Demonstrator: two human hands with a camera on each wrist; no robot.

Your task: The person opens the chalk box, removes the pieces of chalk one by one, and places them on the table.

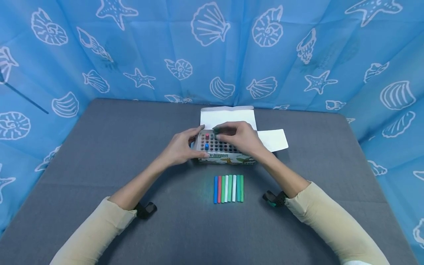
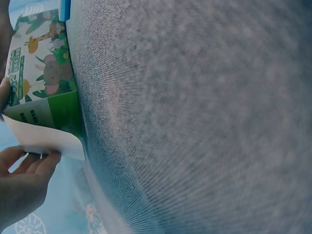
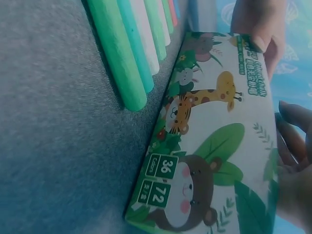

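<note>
A printed chalk box (image 1: 228,159) stands with its lid up, showing a grid of holes inside. At its left end my left hand (image 1: 180,147) grips it, thumb on the front face and fingers toward the back. A white end flap (image 2: 46,139) touches those fingers in the left wrist view. Over the holes my right hand (image 1: 240,136) pinches a dark green chalk stick (image 1: 216,130), mostly hidden by the fingers. A red chalk stick (image 1: 207,136) and a blue chalk stick (image 1: 207,146) poke up from the holes beside it.
In front of the box, several chalk sticks (image 1: 228,188) in blue, red, green, white and teal lie side by side on the grey tabletop (image 1: 165,228). The white lid (image 1: 228,116) stands open behind, and a white side flap (image 1: 273,140) sticks out right. A blue curtain (image 1: 232,55) hangs behind.
</note>
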